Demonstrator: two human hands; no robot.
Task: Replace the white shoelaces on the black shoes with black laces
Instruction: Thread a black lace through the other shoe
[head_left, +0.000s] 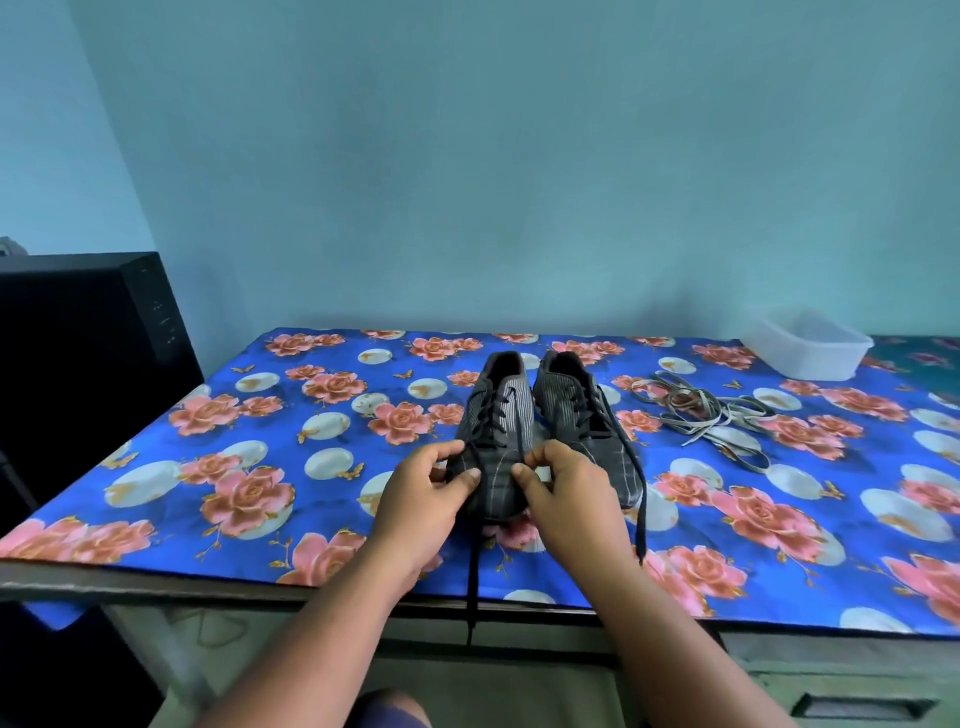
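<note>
A: Hands?
B: Left hand (427, 486), fingers curled, pinched the black lace (474, 566) at the left shoe (496, 431) toe; forearm rose from bottom edge. Right hand (563, 491), also curled, pinched the same lace's other end by the toe.
A: Shoes?
B: Pair, side by side on the floral cloth (311, 426), toes toward the person; right shoe (582, 415) laced black, an end trailing off.
A: Other items?
B: White laces (706, 415) heaped right of the shoes; tub (808, 345) beyond.
</note>
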